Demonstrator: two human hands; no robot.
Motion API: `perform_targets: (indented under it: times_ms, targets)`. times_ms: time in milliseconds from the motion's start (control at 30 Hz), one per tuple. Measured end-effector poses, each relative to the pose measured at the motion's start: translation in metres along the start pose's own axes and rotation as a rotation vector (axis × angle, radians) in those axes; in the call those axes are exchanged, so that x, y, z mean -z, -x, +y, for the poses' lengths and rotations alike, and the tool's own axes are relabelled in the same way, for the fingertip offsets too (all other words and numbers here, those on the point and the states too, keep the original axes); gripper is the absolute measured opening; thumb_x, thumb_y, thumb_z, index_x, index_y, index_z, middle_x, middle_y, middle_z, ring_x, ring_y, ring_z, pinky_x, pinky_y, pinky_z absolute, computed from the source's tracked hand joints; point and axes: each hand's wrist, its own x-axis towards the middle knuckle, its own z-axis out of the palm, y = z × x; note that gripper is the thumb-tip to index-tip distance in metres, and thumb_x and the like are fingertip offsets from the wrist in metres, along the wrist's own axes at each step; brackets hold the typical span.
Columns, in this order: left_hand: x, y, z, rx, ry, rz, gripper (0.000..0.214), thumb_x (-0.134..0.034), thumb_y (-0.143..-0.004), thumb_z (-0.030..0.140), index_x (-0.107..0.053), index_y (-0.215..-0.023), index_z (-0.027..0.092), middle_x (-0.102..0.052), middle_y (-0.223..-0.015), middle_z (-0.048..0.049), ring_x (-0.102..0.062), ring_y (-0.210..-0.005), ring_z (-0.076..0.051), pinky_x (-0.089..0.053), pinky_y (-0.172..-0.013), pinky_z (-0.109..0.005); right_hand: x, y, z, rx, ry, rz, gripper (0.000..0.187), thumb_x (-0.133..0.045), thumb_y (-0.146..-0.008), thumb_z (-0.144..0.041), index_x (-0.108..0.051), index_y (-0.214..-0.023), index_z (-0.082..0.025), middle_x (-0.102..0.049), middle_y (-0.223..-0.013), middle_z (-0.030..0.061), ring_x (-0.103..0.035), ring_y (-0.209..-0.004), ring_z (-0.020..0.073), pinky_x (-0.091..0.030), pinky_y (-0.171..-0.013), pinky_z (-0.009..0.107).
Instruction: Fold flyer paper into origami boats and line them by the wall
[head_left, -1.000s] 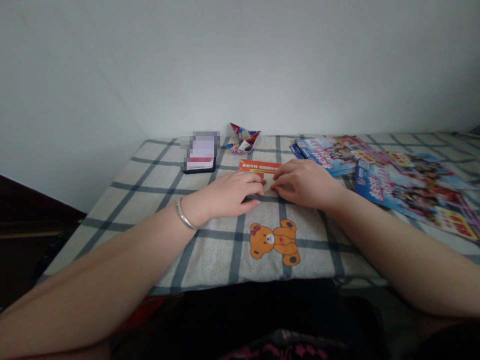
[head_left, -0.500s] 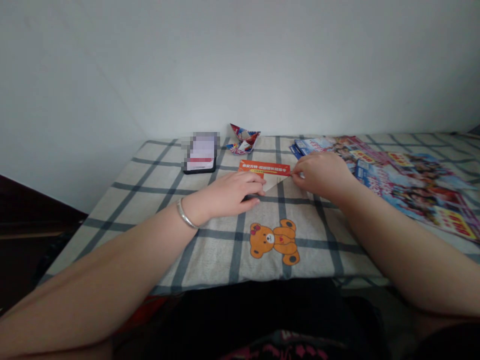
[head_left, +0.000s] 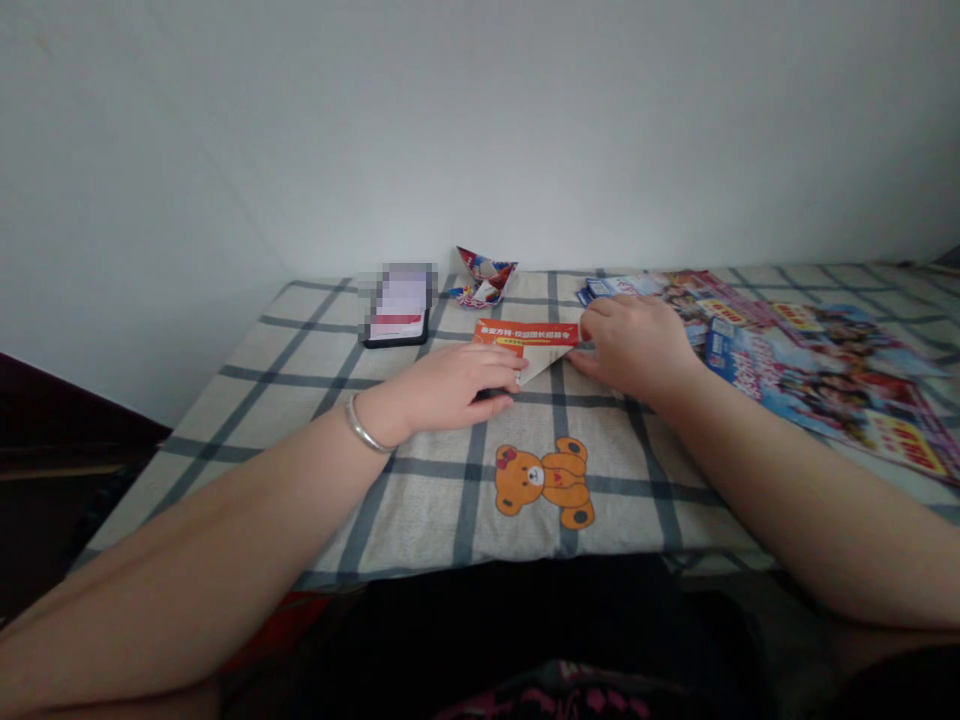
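- checked worktop (head_left: 420,500) stands against a pale wall (head_left: 480,130).
- folded paper (head_left: 534,345) lies flat on it.
- left hand (head_left: 469,385) rests on the paper's left part, fingers a little spread.
- right hand (head_left: 630,342) is at its right corner, fingers bent; i can't tell if they pinch.
- if the left hand slips, the paper could slide and crease crooked.

Phone (head_left: 401,305) on checked tablecloth (head_left: 420,490)

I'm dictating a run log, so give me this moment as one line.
left hand: on folded paper | right hand: at its right corner | phone: beyond left hand | leaflets: to the right
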Motion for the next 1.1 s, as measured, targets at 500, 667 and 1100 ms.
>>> perform_targets:
  times_ms: [500, 667, 1100]
  targets:
    - [0.005, 0.003, -0.001, 0.108, 0.066, 0.002, 0.030, -0.047, -0.102, 0.032, -0.074, -0.104, 0.018, -0.073, -0.122, -0.0070, -0.068, -0.118, -0.022, -0.055, -0.102, -0.042, -0.008, -0.003, 0.001, 0.282, -0.155, 0.005, 0.028, -0.049, -0.096, -0.021, -0.078, -0.097, -0.021, -0.077, -0.108, 0.0057, -0.062, -0.096, 0.0249, -0.039, -0.077, 0.040]
    - [0.002, 0.002, 0.003, 0.249, 0.023, 0.050, 0.025, -0.050, -0.099, 0.029, -0.071, -0.109, 0.020, -0.076, -0.112, -0.0046, -0.073, -0.102, -0.021, -0.057, -0.090, -0.038, -0.007, -0.003, 0.000, 0.250, -0.187, -0.008, 0.028, -0.051, -0.095, -0.022, -0.079, -0.096, -0.021, -0.078, -0.105, 0.0052, -0.063, -0.094, 0.0248, -0.040, -0.075, 0.039]
    - [-0.003, -0.003, 0.018, 0.128, -0.486, 0.168, 0.015, -0.057, -0.097, 0.028, -0.065, -0.091, 0.017, -0.073, -0.083, -0.0042, -0.069, -0.077, -0.020, -0.048, -0.069, -0.032, -0.008, -0.005, -0.011, 0.330, -0.507, 0.198, 0.023, -0.060, -0.094, -0.033, -0.075, -0.090, -0.017, -0.076, -0.087, 0.0086, -0.066, -0.083, 0.0236, -0.049, -0.076, 0.037]
